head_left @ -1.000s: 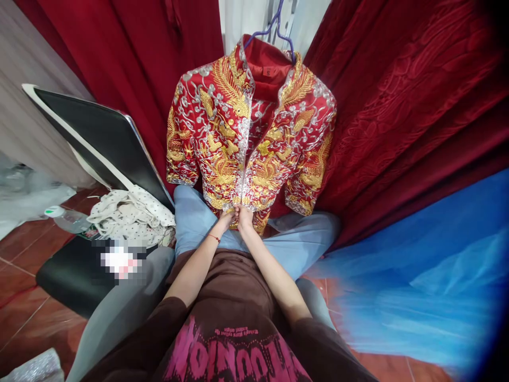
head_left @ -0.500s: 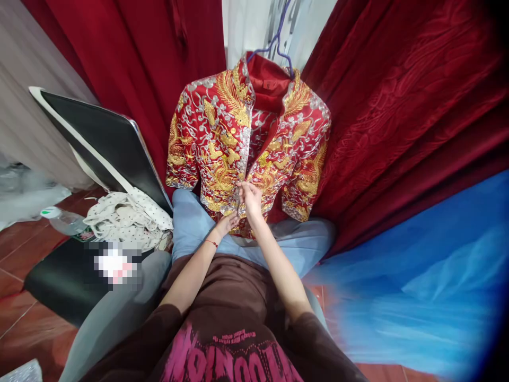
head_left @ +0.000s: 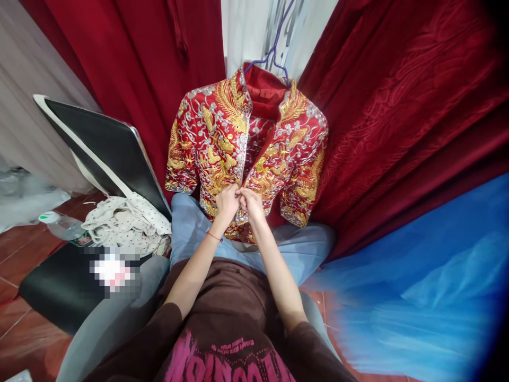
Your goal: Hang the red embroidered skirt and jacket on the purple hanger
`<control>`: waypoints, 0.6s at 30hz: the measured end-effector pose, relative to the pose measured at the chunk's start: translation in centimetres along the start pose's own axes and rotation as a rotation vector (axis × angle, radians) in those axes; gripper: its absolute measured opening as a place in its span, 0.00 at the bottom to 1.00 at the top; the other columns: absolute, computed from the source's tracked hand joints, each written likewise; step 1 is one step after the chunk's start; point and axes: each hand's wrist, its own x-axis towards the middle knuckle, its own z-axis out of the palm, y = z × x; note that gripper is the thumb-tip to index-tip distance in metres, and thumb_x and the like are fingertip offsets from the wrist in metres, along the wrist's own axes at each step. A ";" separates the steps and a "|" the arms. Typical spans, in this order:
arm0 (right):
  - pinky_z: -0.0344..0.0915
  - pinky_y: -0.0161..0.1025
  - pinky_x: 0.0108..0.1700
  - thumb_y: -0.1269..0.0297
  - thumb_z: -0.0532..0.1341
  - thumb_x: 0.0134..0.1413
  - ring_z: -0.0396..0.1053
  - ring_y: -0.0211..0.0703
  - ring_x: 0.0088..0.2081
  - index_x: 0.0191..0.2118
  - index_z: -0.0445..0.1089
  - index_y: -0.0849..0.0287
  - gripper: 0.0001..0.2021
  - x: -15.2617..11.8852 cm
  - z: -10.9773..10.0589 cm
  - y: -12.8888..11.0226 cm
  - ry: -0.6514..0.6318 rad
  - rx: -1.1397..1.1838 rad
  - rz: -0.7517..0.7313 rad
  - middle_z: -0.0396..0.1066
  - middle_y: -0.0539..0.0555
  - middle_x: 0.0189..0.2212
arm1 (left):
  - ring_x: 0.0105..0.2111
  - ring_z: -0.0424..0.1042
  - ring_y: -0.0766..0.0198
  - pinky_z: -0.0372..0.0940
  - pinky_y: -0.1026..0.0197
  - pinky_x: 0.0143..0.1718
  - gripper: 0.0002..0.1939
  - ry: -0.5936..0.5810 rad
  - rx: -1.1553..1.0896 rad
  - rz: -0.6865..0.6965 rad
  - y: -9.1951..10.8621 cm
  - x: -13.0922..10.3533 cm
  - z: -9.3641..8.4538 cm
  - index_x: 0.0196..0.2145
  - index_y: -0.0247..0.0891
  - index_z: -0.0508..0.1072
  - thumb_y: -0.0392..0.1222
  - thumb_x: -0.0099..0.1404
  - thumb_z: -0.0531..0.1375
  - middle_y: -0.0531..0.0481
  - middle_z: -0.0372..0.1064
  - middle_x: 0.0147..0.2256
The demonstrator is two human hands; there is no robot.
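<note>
Red embroidered jacket (head_left: pixel 222 143): left hand (head_left: pixel 226 201), right hand (head_left: pixel 251 202) pinching front opening.

You have one embroidered jacket (head_left: pixel 246 154) in front of you, hung on one purple hanger (head_left: pixel 274 53). Two hands are on it: your left hand (head_left: pixel 226 201) and your right hand (head_left: pixel 251 204), each with one grip at the front edges. You wear one red thread bracelet (head_left: pixel 213 236), on the left wrist. There are two spreads of dark red curtain (head_left: pixel 397 106), one either side of the jacket, and one blue tulle cloth (head_left: pixel 429 276). At your left you have one black chair (head_left: pixel 99 143), one dotted white cloth (head_left: pixel 127 223), and what looks like one plastic bottle (head_left: pixel 59 225), though it is blurred there.
</note>
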 end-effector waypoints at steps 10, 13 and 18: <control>0.40 0.32 0.19 0.54 0.65 0.52 0.41 0.28 0.14 0.26 0.71 0.59 0.13 -0.1 -0.2 0.3 -0.042 -0.002 -0.067 0.49 0.39 0.10 | 0.36 0.73 0.58 0.50 0.61 0.32 0.08 0.050 -0.012 -0.012 -0.9 -0.4 1.4 0.34 0.39 0.74 0.41 0.70 0.57 0.45 0.76 0.36; 0.39 0.32 0.19 0.55 0.64 0.52 0.40 0.28 0.15 0.26 0.71 0.59 0.13 -0.4 0.0 0.3 -0.032 0.000 -0.053 0.47 0.39 0.10 | 0.37 0.73 0.58 0.49 0.61 0.31 0.07 0.045 -0.024 0.028 -1.0 -0.1 1.2 0.35 0.39 0.73 0.41 0.70 0.57 0.46 0.76 0.36; 0.39 0.32 0.20 0.56 0.65 0.51 0.41 0.28 0.15 0.24 0.70 0.59 0.13 -0.3 0.5 0.1 -0.007 0.011 -0.029 0.49 0.39 0.10 | 0.38 0.75 0.56 0.50 0.60 0.32 0.08 -0.005 -0.054 0.023 -1.0 -0.1 1.2 0.38 0.39 0.74 0.39 0.71 0.55 0.44 0.77 0.38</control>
